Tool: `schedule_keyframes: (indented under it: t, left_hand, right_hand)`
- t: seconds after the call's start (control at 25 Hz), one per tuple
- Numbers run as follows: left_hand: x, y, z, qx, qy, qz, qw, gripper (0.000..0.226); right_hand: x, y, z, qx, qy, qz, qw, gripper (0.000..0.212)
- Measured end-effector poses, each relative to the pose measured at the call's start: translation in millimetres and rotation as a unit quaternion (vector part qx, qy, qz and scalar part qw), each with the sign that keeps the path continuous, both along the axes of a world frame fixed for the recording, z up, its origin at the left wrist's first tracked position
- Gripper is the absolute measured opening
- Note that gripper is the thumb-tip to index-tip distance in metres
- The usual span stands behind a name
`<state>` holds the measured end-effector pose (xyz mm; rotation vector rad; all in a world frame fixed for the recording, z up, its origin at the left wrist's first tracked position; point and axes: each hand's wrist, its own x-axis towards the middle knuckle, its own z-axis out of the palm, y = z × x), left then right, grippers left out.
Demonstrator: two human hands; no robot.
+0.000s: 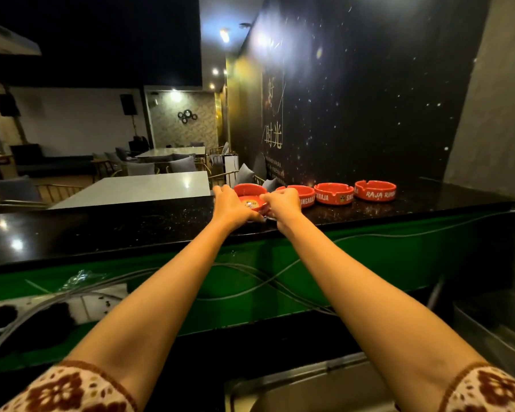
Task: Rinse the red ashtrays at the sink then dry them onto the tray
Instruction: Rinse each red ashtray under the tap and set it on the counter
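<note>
Entry: red ashtray [252, 202], tilted, midway between the counter's [101, 230] near and far edges, four other ashtrays [333, 193] along the far edge; my left hand [232, 205] and right hand [283, 203] grip its rim, so I would level it before carrying it.

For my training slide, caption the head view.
On the black counter, the left hand and right hand hold one red ashtray tilted beside a row of ashtrays.

The near rim of the held ashtray [251, 202] is hidden behind the left hand [232, 206] and right hand [282, 203].
</note>
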<state>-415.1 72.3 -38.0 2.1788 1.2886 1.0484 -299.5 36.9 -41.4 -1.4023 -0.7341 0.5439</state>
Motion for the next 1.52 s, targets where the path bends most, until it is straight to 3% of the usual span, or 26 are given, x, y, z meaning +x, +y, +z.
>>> schedule_keyframes:
  t: [0.16,0.24,0.4,0.56,0.64,0.72,0.8,0.88,1.04,1.2,1.36,1.44,1.52]
  left_hand:
    - [-19,-58,-1,0.081,-0.057,-0.054,0.994,0.096]
    - [-28,-94,-9,0.076,-0.062,-0.085,0.992,0.099]
    - [-42,-165,-61,-0.004,-0.065,-0.112,0.992,0.103]
    - [-49,-226,-145,-0.125,-0.050,-0.129,0.982,0.109]
    - [-51,-250,-189,-0.233,-0.081,-0.136,0.959,0.097]
    - [-50,-269,-226,-0.348,-0.143,-0.134,0.917,0.070]
    - [-44,-284,-260,-0.419,-0.168,-0.112,0.885,0.042]
    - [-33,-296,-283,-0.468,-0.174,-0.093,0.862,0.030]
    - [-2,-319,-308,-0.544,-0.183,-0.048,0.817,0.033]
    - [30,-340,-330,-0.616,-0.225,0.022,0.754,0.019]
    - [46,-356,-340,-0.671,-0.283,0.059,0.682,0.036]
    - [56,-363,-336,-0.679,-0.287,0.056,0.674,0.041]
    - [66,-364,-332,-0.650,-0.289,0.046,0.702,0.048]
  right_hand:
    - [-9,-51,1,0.041,0.065,0.023,0.997,0.023]
    - [-15,-91,-2,0.033,0.090,0.042,0.994,0.022]
    - [-25,-178,-47,-0.007,0.089,0.072,0.993,0.017]
    - [-36,-247,-140,-0.053,0.165,0.054,0.983,0.022]
    - [-38,-277,-186,-0.090,0.188,0.032,0.978,0.025]
    - [-38,-302,-224,-0.129,0.212,0.025,0.968,0.030]
    - [-33,-324,-254,-0.169,0.238,0.022,0.956,0.033]
    - [-23,-340,-276,-0.197,0.269,0.011,0.943,0.036]
    - [8,-358,-307,-0.239,0.297,-0.017,0.924,0.038]
    - [38,-375,-327,-0.251,0.286,-0.020,0.925,0.029]
    - [60,-385,-337,-0.268,0.198,0.019,0.943,0.027]
    - [70,-386,-335,-0.260,0.154,0.034,0.953,0.031]
    - [79,-387,-334,-0.239,0.174,0.029,0.955,0.036]
